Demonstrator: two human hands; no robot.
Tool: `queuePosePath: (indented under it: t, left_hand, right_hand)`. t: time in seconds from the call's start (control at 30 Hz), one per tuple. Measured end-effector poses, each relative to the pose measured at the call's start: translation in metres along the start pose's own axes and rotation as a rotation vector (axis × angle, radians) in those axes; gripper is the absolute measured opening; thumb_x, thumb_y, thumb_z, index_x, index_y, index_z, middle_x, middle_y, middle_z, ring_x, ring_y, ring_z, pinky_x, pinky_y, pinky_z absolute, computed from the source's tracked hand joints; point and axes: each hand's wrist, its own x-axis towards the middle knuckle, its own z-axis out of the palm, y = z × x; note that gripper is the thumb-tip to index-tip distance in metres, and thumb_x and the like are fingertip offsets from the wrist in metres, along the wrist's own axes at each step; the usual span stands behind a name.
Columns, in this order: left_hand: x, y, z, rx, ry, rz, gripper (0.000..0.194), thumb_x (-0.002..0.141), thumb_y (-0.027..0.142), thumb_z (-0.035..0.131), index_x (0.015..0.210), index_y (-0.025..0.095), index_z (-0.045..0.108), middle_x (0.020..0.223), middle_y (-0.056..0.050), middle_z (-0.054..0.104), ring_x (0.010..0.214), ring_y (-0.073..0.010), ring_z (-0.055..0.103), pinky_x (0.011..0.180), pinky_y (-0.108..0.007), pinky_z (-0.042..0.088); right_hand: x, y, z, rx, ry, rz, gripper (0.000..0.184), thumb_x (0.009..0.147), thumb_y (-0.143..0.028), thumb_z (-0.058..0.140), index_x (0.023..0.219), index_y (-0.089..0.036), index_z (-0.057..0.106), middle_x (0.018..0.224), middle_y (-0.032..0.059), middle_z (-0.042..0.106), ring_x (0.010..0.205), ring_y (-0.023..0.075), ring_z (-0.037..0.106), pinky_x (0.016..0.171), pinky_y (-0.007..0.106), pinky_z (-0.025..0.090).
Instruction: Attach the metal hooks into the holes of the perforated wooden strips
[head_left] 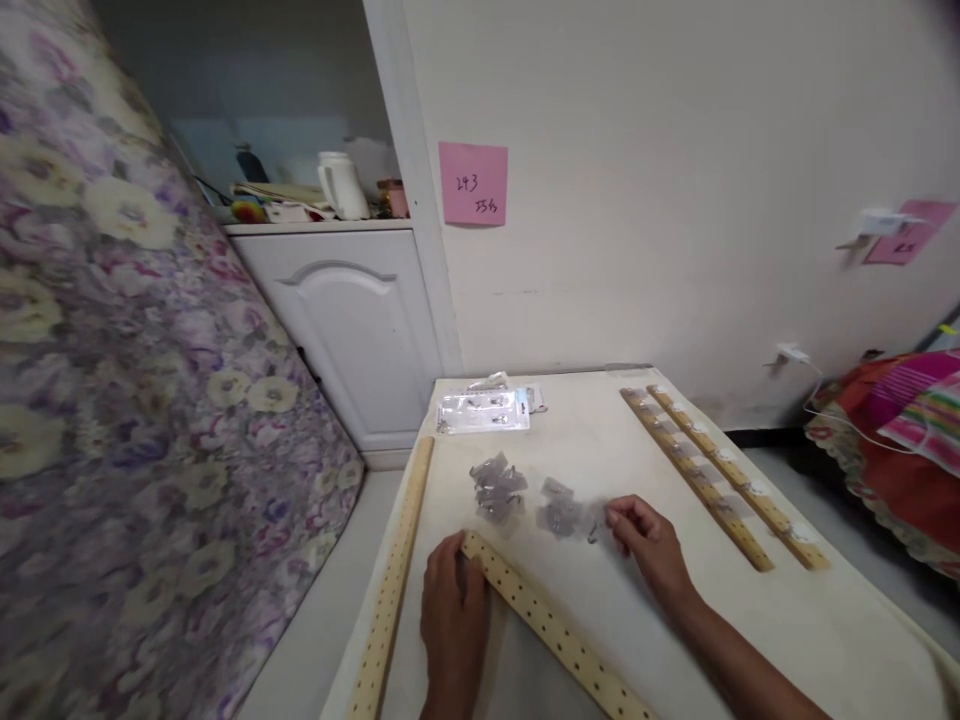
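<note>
A: What's on the far L?

B: Flowered curtain (150, 350), then a wht cabinet (345, 320) w/ a wht jug (345, 187) on top. Next, the desk (581, 425). Along its L edge lies the edge strip (394, 570), lt wood w/ rows of holes, just beside the L hand (454, 620) but apart from it.

A: And that hand's doing what?

B: Closed round the far end of the middle strip (551, 625), same holed wood. It slants from the grip down to the near side, b/w the L hand and the R hand (652, 550).

A: Past the grip?

B: Clear packaging (482, 410) at the back, well apart from both. Nearer, just beyond the strip's end, a left heap (497, 488) of clear hook pieces, then a right heap (559, 508), nearer the R hand.

A: State of the R hand?

B: Thumb & index together, pinching the edge of a clear hook piece (594, 520) w/ a sm. dark hook, right next to the right heap. Bit blurry, tho.

A: Farther R?

B: Inner strip (697, 480) & outer strip (737, 480), side by side, slanted, a row of clear pieces on each, well apart from the R hand. Then red cloth (862, 490) by the wall.
</note>
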Motion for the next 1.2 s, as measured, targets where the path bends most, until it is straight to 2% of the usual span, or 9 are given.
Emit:
queuePosePath:
  t: [0.13, 0.27, 0.4, 0.53, 0.67, 0.97, 1.2]
  left_hand:
    - [-0.002, 0.004, -0.002, -0.070, 0.028, 0.009, 0.026, 0.088, 0.034, 0.043, 0.109, 0.023, 0.052, 0.116, -0.005, 0.053, 0.112, -0.0213, 0.050, 0.098, -0.040, 0.040]
    - [-0.003, 0.012, -0.007, -0.123, 0.113, -0.014, 0.021, 0.087, 0.033, 0.045, 0.101, 0.022, 0.056, 0.115, -0.007, 0.050, 0.114, -0.0214, 0.047, 0.098, -0.038, 0.039]
    - [-0.005, 0.017, -0.013, -0.209, 0.073, -0.039, 0.018, 0.089, 0.031, 0.043, 0.094, 0.021, 0.058, 0.097, -0.004, 0.058, 0.096, -0.0184, 0.055, 0.087, -0.033, 0.044]
    - [-0.007, 0.017, -0.016, -0.273, 0.031, -0.082, 0.020, 0.089, 0.031, 0.042, 0.093, 0.021, 0.059, 0.093, -0.003, 0.061, 0.091, -0.0182, 0.057, 0.083, -0.031, 0.045]
    - [-0.006, 0.014, -0.015, -0.256, 0.028, -0.100, 0.019, 0.089, 0.030, 0.043, 0.096, 0.022, 0.059, 0.096, -0.003, 0.062, 0.094, -0.0188, 0.057, 0.085, -0.031, 0.044]
    - [-0.008, 0.008, -0.010, -0.152, 0.054, -0.114, 0.027, 0.083, 0.017, 0.044, 0.107, 0.022, 0.054, 0.103, -0.005, 0.057, 0.098, -0.0193, 0.054, 0.088, -0.034, 0.043]
    - [-0.013, 0.014, -0.011, -0.102, 0.025, -0.073, 0.031, 0.079, 0.016, 0.049, 0.109, 0.021, 0.054, 0.105, -0.007, 0.055, 0.102, -0.0206, 0.053, 0.091, -0.037, 0.044]
  right_hand:
    - [0.002, -0.020, 0.031, 0.194, -0.137, 0.055, 0.020, 0.081, -0.037, 0.059, 0.078, -0.018, 0.054, 0.055, -0.0059, 0.049, 0.044, 0.0080, 0.041, 0.044, 0.020, 0.034]
    - [0.005, -0.036, 0.066, 0.215, -0.240, 0.080, 0.017, 0.080, -0.033, 0.059, 0.076, -0.019, 0.051, 0.051, -0.0078, 0.048, 0.040, 0.0068, 0.042, 0.043, 0.019, 0.035]
    - [0.006, -0.034, 0.100, 0.203, -0.325, 0.083, 0.013, 0.078, -0.030, 0.057, 0.078, -0.020, 0.049, 0.055, -0.0082, 0.048, 0.040, 0.0073, 0.046, 0.041, 0.019, 0.037]
    - [0.002, -0.024, 0.125, 0.170, -0.339, 0.071, 0.016, 0.079, -0.027, 0.054, 0.093, -0.020, 0.052, 0.057, -0.0090, 0.045, 0.041, 0.0081, 0.047, 0.042, 0.020, 0.037]
    - [-0.004, -0.013, 0.136, 0.097, -0.366, 0.029, 0.024, 0.081, -0.025, 0.049, 0.104, -0.019, 0.054, 0.058, -0.0074, 0.046, 0.045, 0.0099, 0.048, 0.046, 0.022, 0.039]
    - [0.000, -0.003, 0.141, -0.156, -0.342, -0.095, 0.024, 0.080, -0.024, 0.048, 0.099, -0.016, 0.059, 0.066, -0.0007, 0.056, 0.060, 0.0155, 0.054, 0.059, 0.026, 0.042]
    - [0.003, 0.003, 0.144, -0.201, -0.365, -0.106, 0.026, 0.078, -0.023, 0.048, 0.101, -0.018, 0.060, 0.068, 0.0010, 0.061, 0.062, 0.0171, 0.057, 0.063, 0.029, 0.045]
